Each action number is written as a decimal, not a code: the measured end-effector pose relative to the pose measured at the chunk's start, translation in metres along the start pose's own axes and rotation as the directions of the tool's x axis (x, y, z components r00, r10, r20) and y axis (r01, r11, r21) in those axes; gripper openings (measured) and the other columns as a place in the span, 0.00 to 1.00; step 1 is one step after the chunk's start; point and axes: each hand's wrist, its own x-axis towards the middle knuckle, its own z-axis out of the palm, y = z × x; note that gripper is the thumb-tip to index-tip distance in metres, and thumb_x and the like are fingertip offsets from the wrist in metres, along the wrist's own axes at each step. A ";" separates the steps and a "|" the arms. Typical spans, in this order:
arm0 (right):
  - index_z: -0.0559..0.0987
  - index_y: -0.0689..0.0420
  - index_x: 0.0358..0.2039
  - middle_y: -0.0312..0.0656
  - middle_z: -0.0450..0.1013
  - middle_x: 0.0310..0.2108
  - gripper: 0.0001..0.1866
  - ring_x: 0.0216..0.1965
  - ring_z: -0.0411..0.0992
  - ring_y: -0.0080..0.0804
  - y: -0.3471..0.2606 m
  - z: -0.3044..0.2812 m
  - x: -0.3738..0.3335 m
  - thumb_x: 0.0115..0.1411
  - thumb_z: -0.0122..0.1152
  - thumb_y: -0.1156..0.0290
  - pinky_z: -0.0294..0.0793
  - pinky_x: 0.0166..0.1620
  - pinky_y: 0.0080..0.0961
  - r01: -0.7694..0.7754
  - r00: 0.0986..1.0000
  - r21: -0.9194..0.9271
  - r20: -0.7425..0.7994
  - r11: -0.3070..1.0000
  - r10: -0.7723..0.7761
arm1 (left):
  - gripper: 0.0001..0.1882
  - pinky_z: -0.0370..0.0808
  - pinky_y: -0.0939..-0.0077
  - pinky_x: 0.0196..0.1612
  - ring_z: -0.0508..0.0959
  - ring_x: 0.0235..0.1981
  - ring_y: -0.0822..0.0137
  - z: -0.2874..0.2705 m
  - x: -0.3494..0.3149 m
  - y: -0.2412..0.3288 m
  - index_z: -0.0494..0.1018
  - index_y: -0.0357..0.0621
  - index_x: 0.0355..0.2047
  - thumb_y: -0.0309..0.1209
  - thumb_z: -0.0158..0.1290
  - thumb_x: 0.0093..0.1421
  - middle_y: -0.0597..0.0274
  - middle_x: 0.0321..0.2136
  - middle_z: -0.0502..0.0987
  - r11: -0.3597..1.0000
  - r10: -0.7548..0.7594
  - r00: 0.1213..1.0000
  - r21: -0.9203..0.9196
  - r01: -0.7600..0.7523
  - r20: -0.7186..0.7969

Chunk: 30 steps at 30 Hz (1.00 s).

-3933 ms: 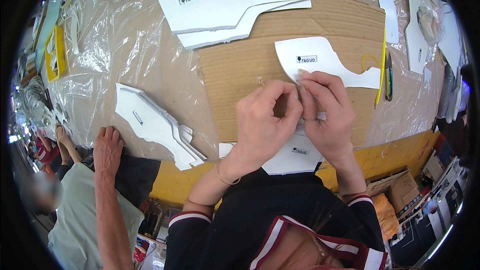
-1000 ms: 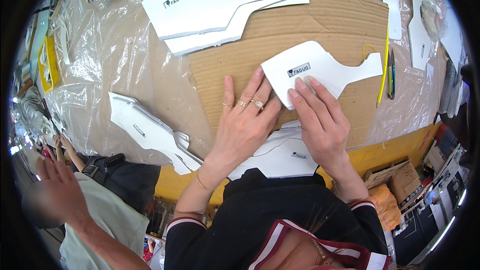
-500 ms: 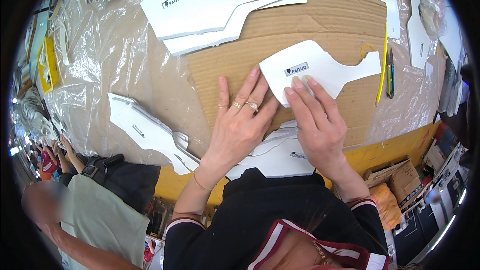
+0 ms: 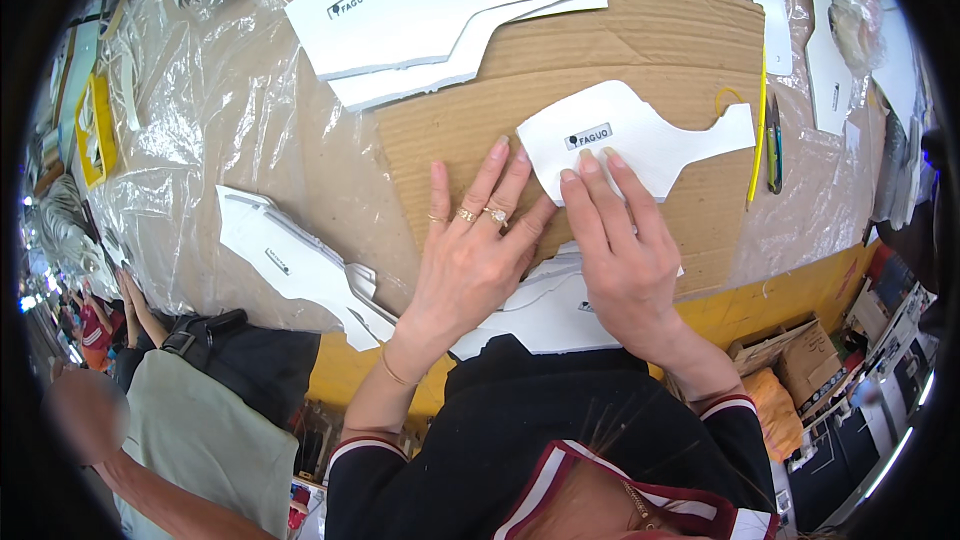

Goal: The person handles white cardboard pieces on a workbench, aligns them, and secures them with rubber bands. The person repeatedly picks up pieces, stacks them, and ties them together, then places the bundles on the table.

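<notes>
A white cut-out panel [image 4: 640, 125] with a small printed label lies on a brown cardboard sheet [image 4: 560, 50]. My right hand [image 4: 630, 240] presses its outstretched fingertips on the panel just below the label. Flat on the cardboard beside the panel's left edge rests my left hand [image 4: 475, 250], fingers spread, with rings on it; its thumb reaches toward the panel's lower left corner. Under my wrists, at the near table edge, more white panels [image 4: 530, 325] are stacked, partly hidden by my hands. Another stack of similar panels [image 4: 400, 25] overlaps the cardboard's far left side.
A further pile of white panels [image 4: 290, 255] lies at the left. Right of the cardboard are a yellow stick [image 4: 758, 140] and a thin dark pen-like tool [image 4: 774, 145]. Clear plastic film [image 4: 270, 140] covers the table. A person in a light green top [image 4: 205, 420] is at the lower left.
My right hand has shifted slightly left and toward me on the panel. The whole view has drifted a little; my left hand stays in nearly the same place.
</notes>
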 end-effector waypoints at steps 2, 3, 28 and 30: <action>0.79 0.62 0.44 0.48 0.76 0.46 0.16 0.52 0.73 0.46 -0.002 0.000 0.000 0.53 0.59 0.74 0.78 0.48 0.38 -0.009 1.000 -0.006 0.005 1.000 0.009 | 0.19 0.43 0.35 0.67 0.61 0.67 0.58 0.000 0.000 -0.001 0.78 0.52 0.47 0.31 0.62 0.53 0.57 0.60 0.68 1.000 -0.002 1.000 -0.001 0.002 0.001; 0.79 0.62 0.44 0.48 0.76 0.46 0.16 0.52 0.73 0.46 -0.002 0.000 0.000 0.53 0.59 0.74 0.78 0.48 0.38 -0.013 1.000 -0.008 0.006 1.000 0.013 | 0.19 0.43 0.36 0.67 0.61 0.67 0.58 0.000 0.000 -0.001 0.78 0.52 0.47 0.30 0.62 0.53 0.57 0.60 0.68 1.000 0.000 1.000 -0.011 0.000 -0.005; 0.67 0.53 0.63 0.40 0.61 0.66 0.29 0.69 0.55 0.39 0.041 0.004 0.000 0.63 0.57 0.58 0.48 0.68 0.43 -0.066 0.985 0.044 0.161 0.997 0.058 | 0.26 0.37 0.43 0.69 0.59 0.68 0.55 0.012 0.026 0.002 0.69 0.51 0.60 0.33 0.55 0.61 0.64 0.64 0.65 0.998 -0.049 0.990 0.029 0.054 -0.134; 0.68 0.55 0.63 0.41 0.59 0.67 0.32 0.69 0.54 0.39 0.042 0.005 -0.004 0.62 0.55 0.51 0.47 0.68 0.47 -0.057 0.985 -0.031 0.162 0.998 0.061 | 0.26 0.37 0.40 0.68 0.58 0.68 0.55 0.013 0.025 0.002 0.69 0.51 0.61 0.36 0.54 0.62 0.64 0.65 0.64 0.994 -0.053 0.989 0.082 0.065 -0.141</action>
